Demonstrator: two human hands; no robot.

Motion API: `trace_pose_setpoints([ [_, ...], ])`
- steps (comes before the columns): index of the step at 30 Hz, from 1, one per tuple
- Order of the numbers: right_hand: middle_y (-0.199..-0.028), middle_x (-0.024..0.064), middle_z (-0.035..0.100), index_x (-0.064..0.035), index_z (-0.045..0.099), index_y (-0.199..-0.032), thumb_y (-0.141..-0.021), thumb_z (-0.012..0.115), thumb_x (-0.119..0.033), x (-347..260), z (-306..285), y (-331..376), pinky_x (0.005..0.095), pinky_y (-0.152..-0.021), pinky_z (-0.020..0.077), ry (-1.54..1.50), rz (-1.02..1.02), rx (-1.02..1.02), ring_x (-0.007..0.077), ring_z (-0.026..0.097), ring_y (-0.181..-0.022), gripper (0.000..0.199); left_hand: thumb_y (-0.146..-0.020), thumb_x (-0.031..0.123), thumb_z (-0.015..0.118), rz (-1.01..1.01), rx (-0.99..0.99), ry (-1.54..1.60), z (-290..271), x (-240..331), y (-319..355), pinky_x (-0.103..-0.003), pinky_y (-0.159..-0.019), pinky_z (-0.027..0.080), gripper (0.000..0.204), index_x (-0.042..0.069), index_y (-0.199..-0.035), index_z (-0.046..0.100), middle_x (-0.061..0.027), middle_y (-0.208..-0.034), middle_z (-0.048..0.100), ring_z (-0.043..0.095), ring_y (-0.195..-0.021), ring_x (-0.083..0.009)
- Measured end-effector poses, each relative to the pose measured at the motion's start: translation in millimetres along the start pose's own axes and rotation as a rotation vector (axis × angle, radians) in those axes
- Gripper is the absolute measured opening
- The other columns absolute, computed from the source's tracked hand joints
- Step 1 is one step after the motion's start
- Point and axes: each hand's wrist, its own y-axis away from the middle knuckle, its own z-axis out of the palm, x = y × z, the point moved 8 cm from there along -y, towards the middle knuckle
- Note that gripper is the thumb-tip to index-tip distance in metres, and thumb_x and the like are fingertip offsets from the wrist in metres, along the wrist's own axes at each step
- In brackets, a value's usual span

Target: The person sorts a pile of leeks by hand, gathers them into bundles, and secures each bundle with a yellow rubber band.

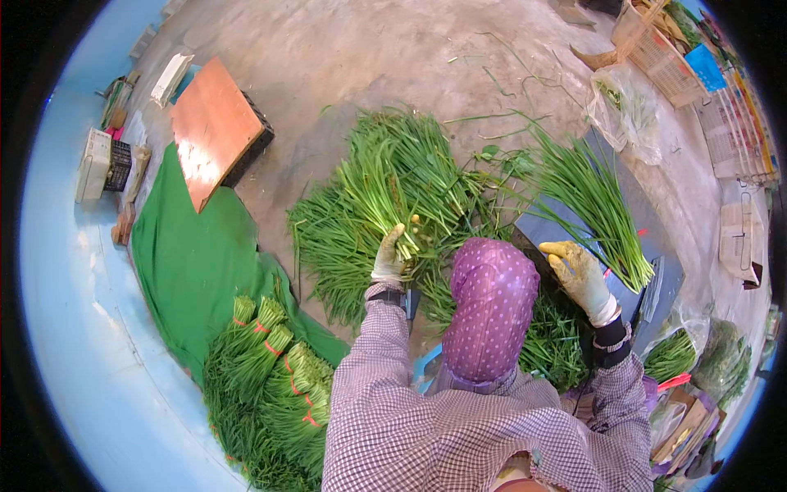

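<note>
My left hand, in a pale, soiled glove, is closed round the stem ends of a loose bunch of garlic chives. The leaves fan out away from me over a large heap of loose chives. My right hand, gloved too, hovers over the left edge of a dark grey board. Its fingers are bent but apart, with nothing plainly between them. Beside it, a sorted bunch of long chives lies on the board, cut ends toward me. A purple dotted cap hides the area between my arms.
Several chive bundles tied with red bands lie at the lower left, next to a green cloth. Beyond stands a brown panel on a black crate. At right are a clear plastic bag, a basket and bagged greens.
</note>
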Motion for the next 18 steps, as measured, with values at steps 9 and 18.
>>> trace_pose_setpoints([
  [9,-0.115,0.0137,0.072,-0.0026,0.071,-0.117,-0.102,0.060,-0.011,-17.8,-16.8,-3.7,0.0372,-0.094,0.0525,-0.072,-0.023,0.031,0.0306,0.069,-0.106,0.020,-0.098,0.021,0.070,0.205,0.065,-0.034,21.9,52.5,70.3,-0.033,-0.069,0.059,0.035,-0.004,-0.122,0.065,-0.0128,-0.096,0.074,0.071,-0.081,-0.0215],
  [18,-0.112,0.0137,0.073,-0.0022,0.071,-0.116,-0.100,0.061,-0.009,-54.8,-31.7,1.0,0.0377,-0.094,0.0529,-0.090,-0.136,0.087,0.0309,0.069,-0.104,0.020,-0.095,0.035,0.073,0.226,-0.047,-0.285,120.5,60.7,179.5,-0.021,-0.053,0.049,0.046,-0.002,-0.121,0.064,-0.0063,-0.092,0.070,0.065,-0.078,-0.0114],
])
